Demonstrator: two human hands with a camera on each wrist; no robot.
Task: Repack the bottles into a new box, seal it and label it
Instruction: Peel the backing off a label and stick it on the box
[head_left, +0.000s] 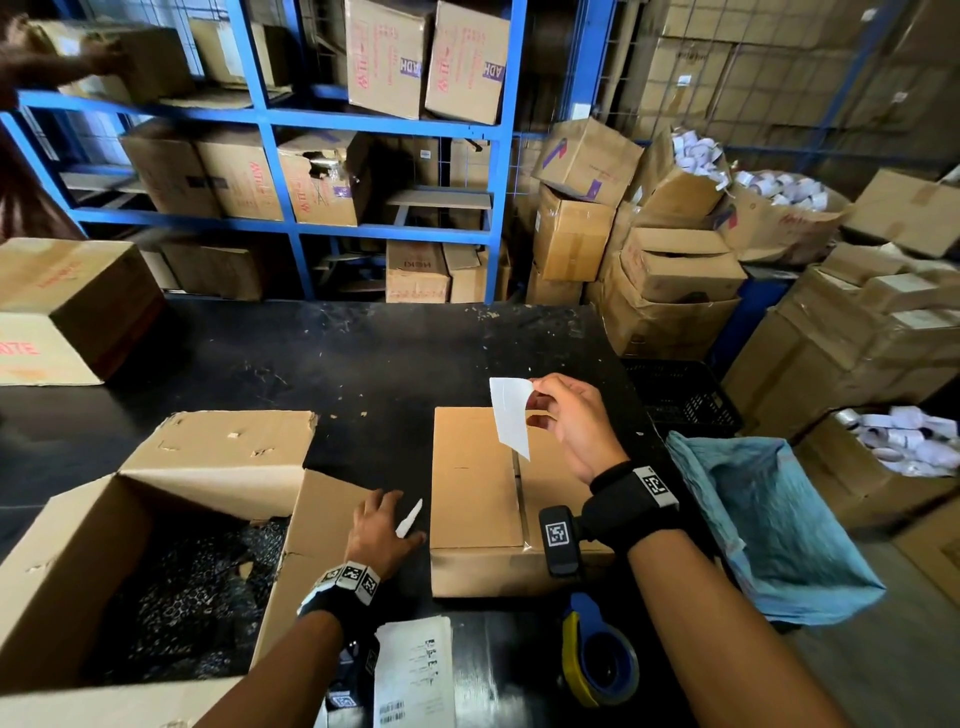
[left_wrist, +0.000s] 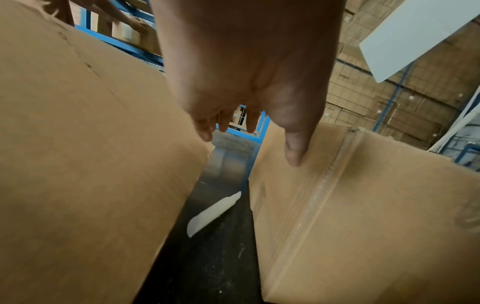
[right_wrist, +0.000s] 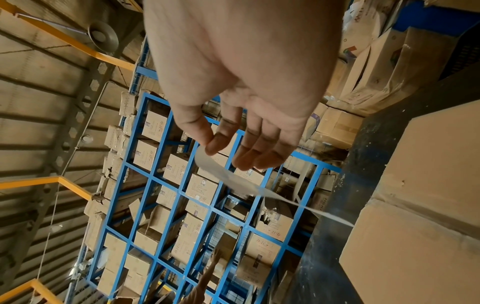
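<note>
Center-right of frame: right hand (head_left: 574, 426) grip pinching white label (head_left: 511, 422) above closed box (head_left: 475, 478). Lower center, left hand (head_left: 382, 532) grip relaxed, fingers loose, w/ nothing held, btwn boxes on black surface (head_left: 332, 358).

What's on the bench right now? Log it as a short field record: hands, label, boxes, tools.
right hand: pinches a white label above the closed box
left hand: open, fingers loosely spread, beside the closed box
closed box: flaps shut, clear tape along the seam, no label on it yet
strip: white strip lies on the black table by the left hand
old box: open, at left
tape dispenser: near edge
label sheets: near edge
</note>
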